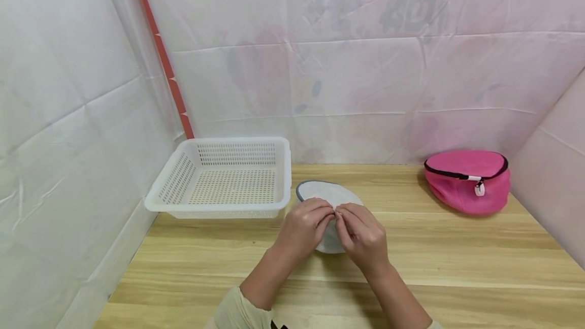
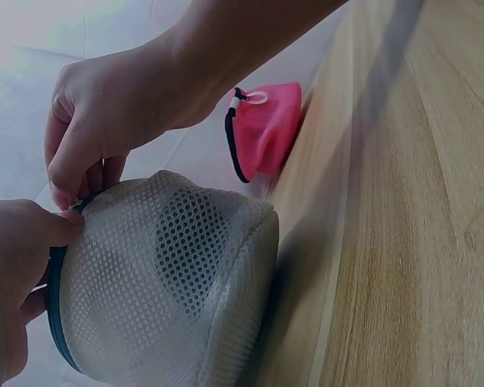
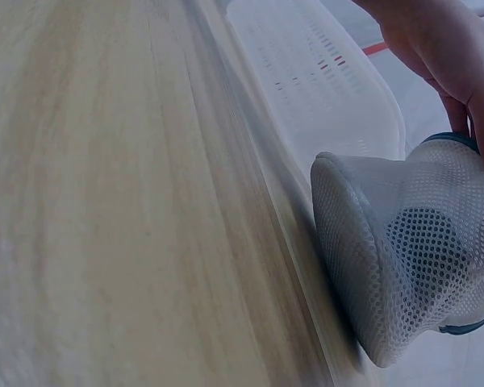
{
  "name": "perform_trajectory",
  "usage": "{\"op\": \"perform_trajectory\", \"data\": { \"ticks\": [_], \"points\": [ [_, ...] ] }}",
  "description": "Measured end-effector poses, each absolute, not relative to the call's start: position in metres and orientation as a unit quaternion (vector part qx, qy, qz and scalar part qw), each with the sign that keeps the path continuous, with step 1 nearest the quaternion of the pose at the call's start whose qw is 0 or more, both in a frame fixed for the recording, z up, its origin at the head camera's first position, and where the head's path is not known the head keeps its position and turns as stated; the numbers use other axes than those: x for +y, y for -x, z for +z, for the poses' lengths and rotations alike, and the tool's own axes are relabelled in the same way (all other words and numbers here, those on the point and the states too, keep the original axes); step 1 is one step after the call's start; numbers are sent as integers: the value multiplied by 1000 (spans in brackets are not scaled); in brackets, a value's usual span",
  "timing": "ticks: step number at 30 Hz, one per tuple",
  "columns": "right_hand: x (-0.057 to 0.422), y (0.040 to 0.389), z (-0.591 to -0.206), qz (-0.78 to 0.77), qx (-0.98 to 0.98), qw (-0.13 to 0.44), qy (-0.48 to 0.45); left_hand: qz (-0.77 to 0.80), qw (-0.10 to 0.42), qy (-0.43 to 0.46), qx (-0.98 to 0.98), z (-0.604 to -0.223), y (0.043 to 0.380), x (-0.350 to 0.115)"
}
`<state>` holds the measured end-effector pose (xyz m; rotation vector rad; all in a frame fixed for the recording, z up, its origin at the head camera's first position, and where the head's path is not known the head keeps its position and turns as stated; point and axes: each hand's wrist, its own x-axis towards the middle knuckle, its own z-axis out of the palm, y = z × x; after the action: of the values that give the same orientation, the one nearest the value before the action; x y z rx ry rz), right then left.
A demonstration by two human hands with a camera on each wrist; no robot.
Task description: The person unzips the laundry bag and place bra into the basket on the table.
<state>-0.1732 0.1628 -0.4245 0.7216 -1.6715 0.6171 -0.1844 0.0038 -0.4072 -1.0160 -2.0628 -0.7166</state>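
A white mesh laundry bag (image 1: 326, 191) with a blue-grey zipper edge stands on the table in front of me. My left hand (image 1: 303, 226) pinches the bag's zippered rim from the left. From the right, my right hand (image 1: 364, 233) pinches the same spot, the fingertips of both hands meeting at the front. The small part between the fingertips is mostly hidden. Through the mesh in the left wrist view, a dark patch (image 2: 192, 250) shows on the bag's side. The right wrist view shows the bag's mesh base (image 3: 347, 258) close over the tabletop.
A white perforated plastic basket (image 1: 219, 211) sits at the back left of the wooden table (image 1: 457, 263). At the back right lies a pink mesh bag (image 1: 475, 197) with a black zipper and white pull. White sheeting (image 1: 347, 75) hangs behind and at both sides.
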Motion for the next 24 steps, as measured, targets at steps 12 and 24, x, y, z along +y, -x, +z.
{"op": "perform_trajectory", "data": {
  "ticks": [12, 24],
  "points": [
    [170, 175, -424, 275, -712, 573, -300, -285, 364, 384, -799, -405, 185, 0],
    [178, 177, -422, 270, -723, 574, -273, -293, 364, 374, -801, -404, 187, -3]
  ]
}}
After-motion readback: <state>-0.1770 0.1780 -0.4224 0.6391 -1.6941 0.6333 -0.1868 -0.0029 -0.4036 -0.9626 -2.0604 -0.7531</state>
